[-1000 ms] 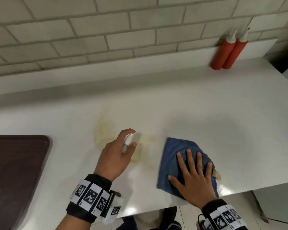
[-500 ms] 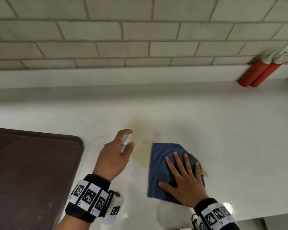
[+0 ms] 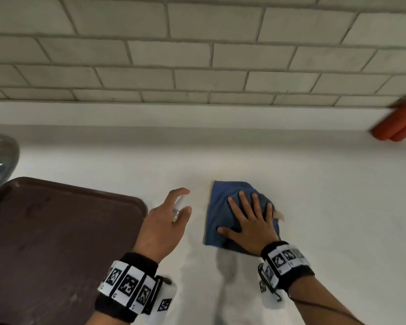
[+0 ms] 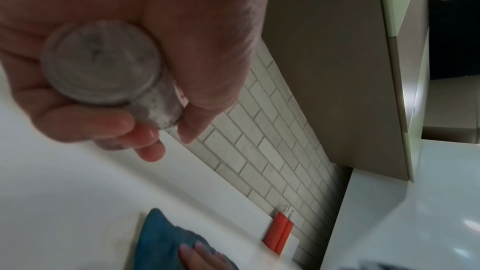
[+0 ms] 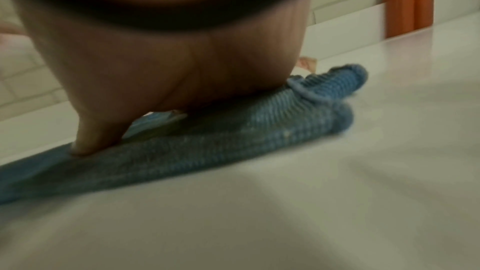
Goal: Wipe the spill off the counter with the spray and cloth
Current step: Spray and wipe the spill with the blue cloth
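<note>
My left hand (image 3: pixel 171 212) grips a small clear spray bottle (image 3: pixel 179 207), held just above the white counter (image 3: pixel 338 195). In the left wrist view the bottle's round base (image 4: pixel 103 63) faces the camera with my fingers curled round it. To its right lies a folded blue cloth (image 3: pixel 217 214), and my right hand (image 3: pixel 249 219) presses flat on it with fingers spread. A faint yellowish edge of the spill (image 3: pixel 208 198) shows along the cloth's left side; the rest is hidden under the cloth. The right wrist view shows my palm on the ribbed blue cloth (image 5: pixel 233 141).
A dark brown tray (image 3: pixel 56 231) lies on the counter to the left, with a metal bowl rim (image 3: pixel 0 156) behind it. Two orange bottles (image 3: pixel 399 125) stand against the tiled wall (image 3: pixel 197 55) at the far right.
My right hand has slid the cloth leftward over the yellowish spill, which now hardly shows. The left hand still holds the spray bottle. The view has swung left, bringing in more of the tray.
</note>
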Demonstrator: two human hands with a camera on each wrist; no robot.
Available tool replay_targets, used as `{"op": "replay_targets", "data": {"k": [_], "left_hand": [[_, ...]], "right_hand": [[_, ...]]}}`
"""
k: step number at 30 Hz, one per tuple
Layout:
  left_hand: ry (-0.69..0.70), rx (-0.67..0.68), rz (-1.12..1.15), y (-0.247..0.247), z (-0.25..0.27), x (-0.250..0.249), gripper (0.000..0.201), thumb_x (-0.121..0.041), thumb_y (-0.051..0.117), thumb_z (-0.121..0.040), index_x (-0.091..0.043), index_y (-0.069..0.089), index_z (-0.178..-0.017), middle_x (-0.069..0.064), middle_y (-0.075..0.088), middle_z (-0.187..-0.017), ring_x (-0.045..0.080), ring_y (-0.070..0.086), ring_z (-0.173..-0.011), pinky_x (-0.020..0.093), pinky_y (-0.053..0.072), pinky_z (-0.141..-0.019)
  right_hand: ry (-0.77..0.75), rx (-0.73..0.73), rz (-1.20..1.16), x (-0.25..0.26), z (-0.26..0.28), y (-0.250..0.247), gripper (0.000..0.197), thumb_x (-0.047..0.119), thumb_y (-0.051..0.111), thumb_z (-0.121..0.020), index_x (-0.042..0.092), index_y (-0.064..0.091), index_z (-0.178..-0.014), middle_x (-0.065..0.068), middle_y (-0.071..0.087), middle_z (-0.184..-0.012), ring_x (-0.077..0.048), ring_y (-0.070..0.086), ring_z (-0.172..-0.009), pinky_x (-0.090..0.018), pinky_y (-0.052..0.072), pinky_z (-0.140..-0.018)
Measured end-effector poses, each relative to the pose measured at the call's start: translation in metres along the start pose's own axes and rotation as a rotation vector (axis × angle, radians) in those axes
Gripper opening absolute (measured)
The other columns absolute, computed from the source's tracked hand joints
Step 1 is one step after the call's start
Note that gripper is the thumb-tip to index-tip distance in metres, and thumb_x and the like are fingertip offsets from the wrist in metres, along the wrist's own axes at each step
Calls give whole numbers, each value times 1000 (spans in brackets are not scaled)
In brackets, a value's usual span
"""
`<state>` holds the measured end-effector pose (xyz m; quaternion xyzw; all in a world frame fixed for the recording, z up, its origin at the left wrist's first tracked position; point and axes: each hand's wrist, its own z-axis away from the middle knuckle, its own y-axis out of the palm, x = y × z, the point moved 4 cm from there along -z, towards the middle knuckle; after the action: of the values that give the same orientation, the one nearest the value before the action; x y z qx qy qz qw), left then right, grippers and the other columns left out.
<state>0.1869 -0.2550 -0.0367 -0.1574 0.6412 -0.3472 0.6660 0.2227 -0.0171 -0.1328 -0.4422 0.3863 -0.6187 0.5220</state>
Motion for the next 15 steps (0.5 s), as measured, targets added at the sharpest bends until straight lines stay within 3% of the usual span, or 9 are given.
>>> {"op": "replay_targets", "data": {"k": [2, 4, 7, 9, 11, 13, 15], "left_hand": [[-5, -11, 2, -2, -1, 1, 35, -38, 56, -97, -48, 47, -129, -2, 66, -83, 9, 57, -73, 33, 48, -74], [-10, -15, 5, -5, 0, 0, 35, -38, 56, -97, -47, 47, -129, -4, 63, -79, 8, 56, -73, 33, 46, -74], [-30, -19, 0, -11, 0, -2, 36, -37, 55, -97, -45, 48, -132, -5, 63, -84, 16, 59, -83, 35, 48, -78], [-50, -14, -1, -14, 0, -1, 37, -38, 55, -97, -46, 47, -132, -2, 66, -92, 19, 62, -92, 37, 51, -83], [-53, -12, 6, -17, 2, 1, 36, -38, 54, -98, -48, 47, -131, -3, 67, -89, 18, 62, -93, 36, 51, -81], [-58, -31, 9, -19, 5, 3, 35, -36, 56, -97, -48, 49, -130, -4, 65, -83, 18, 62, -88, 36, 51, -79], [-62, -64, 13, -20, 8, 5, 34, -36, 58, -96, -48, 50, -128, -3, 64, -78, 17, 63, -78, 36, 52, -76]], "right_hand": [[69, 64, -41, -6, -43, -12, 98, 91, 13, -70, 41, -11, -151, 3, -24, -160, -34, -21, -146, -68, -7, -111], [88, 88, -53, 6, -69, -17, 97, 89, 16, -74, 39, -11, -152, 0, -24, -160, -36, -24, -145, -70, -10, -109], [-45, 67, 13, 49, -54, -4, 96, 87, 6, -73, 36, -8, -153, -4, -22, -161, -39, -23, -144, -70, -12, -108], [-198, 0, 54, 75, -17, 9, 96, 87, 7, -75, 33, 1, -154, -5, -14, -162, -39, -16, -146, -69, -11, -108], [-313, -76, 51, 82, 14, 21, 89, 85, 19, -81, 32, 17, -153, -5, 5, -163, -37, -4, -148, -66, -4, -108], [-306, -66, 36, 64, 22, 24, 87, 85, 25, -81, 35, 24, -152, -1, 16, -162, -33, 4, -148, -65, 1, -109], [-204, -69, 29, 31, 6, 11, 89, 88, 21, -78, 38, 22, -152, 2, 13, -162, -33, 9, -148, -66, 3, -110]]}}
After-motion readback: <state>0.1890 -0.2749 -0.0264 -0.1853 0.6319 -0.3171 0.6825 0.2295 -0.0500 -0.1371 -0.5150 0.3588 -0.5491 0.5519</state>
